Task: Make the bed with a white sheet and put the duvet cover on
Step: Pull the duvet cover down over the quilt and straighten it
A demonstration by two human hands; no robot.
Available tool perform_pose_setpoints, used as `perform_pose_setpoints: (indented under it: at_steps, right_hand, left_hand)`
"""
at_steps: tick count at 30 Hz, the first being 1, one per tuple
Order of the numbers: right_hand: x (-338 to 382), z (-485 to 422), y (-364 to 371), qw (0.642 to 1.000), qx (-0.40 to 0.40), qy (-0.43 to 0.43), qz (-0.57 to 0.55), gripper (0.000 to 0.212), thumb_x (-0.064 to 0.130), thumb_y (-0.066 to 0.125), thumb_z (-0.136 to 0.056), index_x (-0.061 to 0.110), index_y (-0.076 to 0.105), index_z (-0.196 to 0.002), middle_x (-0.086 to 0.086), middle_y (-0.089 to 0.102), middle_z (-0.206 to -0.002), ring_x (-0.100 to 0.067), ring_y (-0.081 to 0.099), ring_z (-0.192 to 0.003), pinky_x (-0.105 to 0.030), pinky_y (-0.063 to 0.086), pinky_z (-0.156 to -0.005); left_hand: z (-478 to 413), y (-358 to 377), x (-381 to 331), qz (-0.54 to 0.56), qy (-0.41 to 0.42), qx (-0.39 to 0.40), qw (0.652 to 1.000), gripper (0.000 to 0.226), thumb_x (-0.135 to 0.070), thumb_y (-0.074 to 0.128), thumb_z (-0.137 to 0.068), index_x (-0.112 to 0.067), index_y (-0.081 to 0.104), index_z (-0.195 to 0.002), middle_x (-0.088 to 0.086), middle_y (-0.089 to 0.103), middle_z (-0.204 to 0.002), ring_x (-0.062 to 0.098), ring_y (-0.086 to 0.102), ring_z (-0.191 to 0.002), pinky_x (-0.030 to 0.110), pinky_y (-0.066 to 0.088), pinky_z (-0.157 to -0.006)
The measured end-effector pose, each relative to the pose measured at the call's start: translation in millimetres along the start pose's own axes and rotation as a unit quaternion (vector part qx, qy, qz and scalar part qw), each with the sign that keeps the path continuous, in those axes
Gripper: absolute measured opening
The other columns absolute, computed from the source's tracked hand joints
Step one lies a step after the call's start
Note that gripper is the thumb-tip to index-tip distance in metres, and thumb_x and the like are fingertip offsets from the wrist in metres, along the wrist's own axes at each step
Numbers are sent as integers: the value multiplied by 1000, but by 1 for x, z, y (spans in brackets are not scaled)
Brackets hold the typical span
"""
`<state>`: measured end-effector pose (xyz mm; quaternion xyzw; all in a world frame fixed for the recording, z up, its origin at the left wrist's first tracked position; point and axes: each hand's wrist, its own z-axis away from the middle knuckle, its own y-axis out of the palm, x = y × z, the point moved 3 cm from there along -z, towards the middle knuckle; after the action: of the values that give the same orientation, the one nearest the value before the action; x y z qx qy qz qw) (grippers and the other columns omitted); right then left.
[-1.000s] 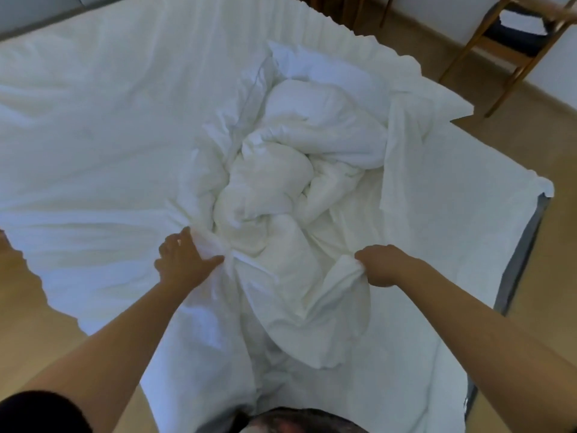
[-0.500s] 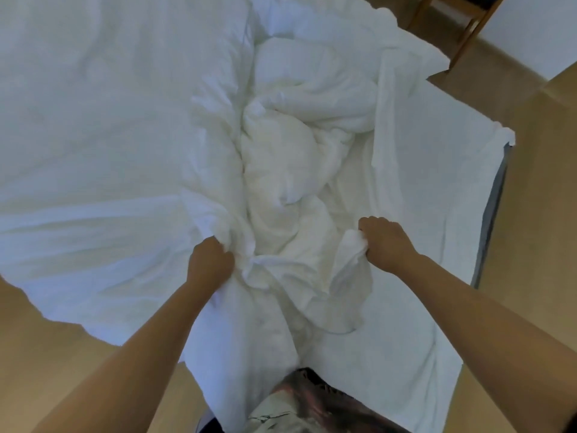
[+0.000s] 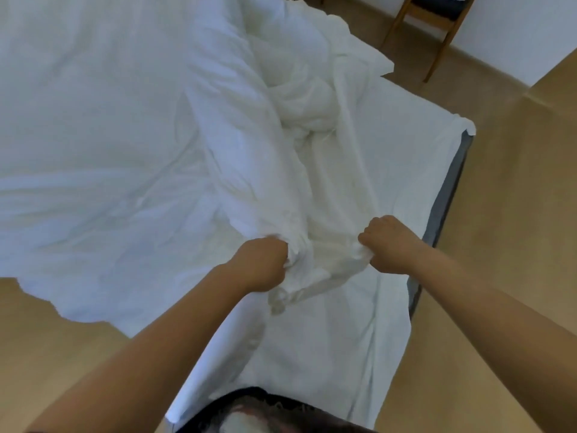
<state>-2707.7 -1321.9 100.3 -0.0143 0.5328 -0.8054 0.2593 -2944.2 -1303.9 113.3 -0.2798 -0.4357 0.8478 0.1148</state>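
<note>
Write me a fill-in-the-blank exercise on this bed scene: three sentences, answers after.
1. The left hand and the right hand both grip the duvet cover, whose colour is ____.
2. Beneath the sheet, the exposed edge of the mattress is ____ in colour.
3. The wooden chair stands at the upper ____ of the view.

Missing words: white; grey; right.
</note>
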Motion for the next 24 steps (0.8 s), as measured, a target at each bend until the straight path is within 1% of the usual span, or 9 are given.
perform_pose_setpoints:
  at_steps: [5,9,11,14,17,18,19,21,24]
  right_hand:
    - [-6,72,64,999,43,6,30,36,9,45,-87,18,45,-123,-2,56,-105,-22,48,-98,-31,26,-72]
    - [5,120,106,995,94,7,25,30,4,46,-88,15,50,-116,-4,56,-110,-23,49,-103,-32,28,-73]
    - [4,141,122,994,106,12,18,27,4,45,-87,14,51,-112,-4,55,-109,-23,49,-103,-31,25,-72]
    - [5,168,140,992,126,10,-4,28,10,43,-88,15,52,-114,-5,52,-113,-24,46,-107,-31,24,-75]
    - [10,185,156,987,147,30,-55,16,10,41,-84,14,55,-93,-3,50,-100,-23,46,-98,-30,25,-72]
    - [12,189,161,985,146,41,-82,11,9,41,-84,15,49,-79,0,46,-88,-21,45,-91,-29,26,-70]
    - [16,192,164,983,129,53,-119,18,10,40,-84,18,39,-68,2,41,-77,-20,44,-84,-28,27,-67]
    - [23,196,169,966,127,81,-208,29,10,41,-85,21,28,-61,0,39,-72,-21,45,-76,-29,29,-62]
    - [38,191,176,918,94,115,-368,20,5,47,-85,16,42,-69,-3,48,-78,-22,47,-76,-31,30,-61]
  left_hand:
    - [1,78,-107,-23,-3,82,996,24,-8,49,-89,-6,56,-112,8,54,-121,25,54,-109,26,38,-80]
    - [12,144,-125,15,-54,124,991,39,-12,44,-94,-9,45,-132,9,48,-135,26,47,-122,32,39,-96]
    - [24,167,-119,63,-100,84,989,45,-15,40,-95,-14,37,-139,7,47,-137,26,47,-123,33,39,-98]
    - [41,194,-114,113,-165,-2,980,43,-19,43,-93,-15,40,-136,7,54,-127,26,52,-113,34,44,-92]
    - [53,210,-119,130,-184,-70,972,56,-26,51,-89,-10,34,-140,8,52,-123,26,51,-110,32,42,-89]
    - [55,214,-122,110,-179,-97,973,68,-31,54,-87,-10,26,-145,7,49,-126,25,48,-113,30,40,-91]
    - [56,217,-126,88,-168,-127,974,80,-37,56,-85,-10,16,-148,5,45,-131,24,45,-117,29,37,-94]
    - [58,223,-135,82,-168,-170,968,96,-43,61,-81,-8,3,-150,6,36,-142,24,36,-129,32,28,-103]
    - [53,236,-144,60,-216,-189,956,109,-45,67,-78,-9,-8,-150,6,29,-146,24,30,-134,38,22,-109]
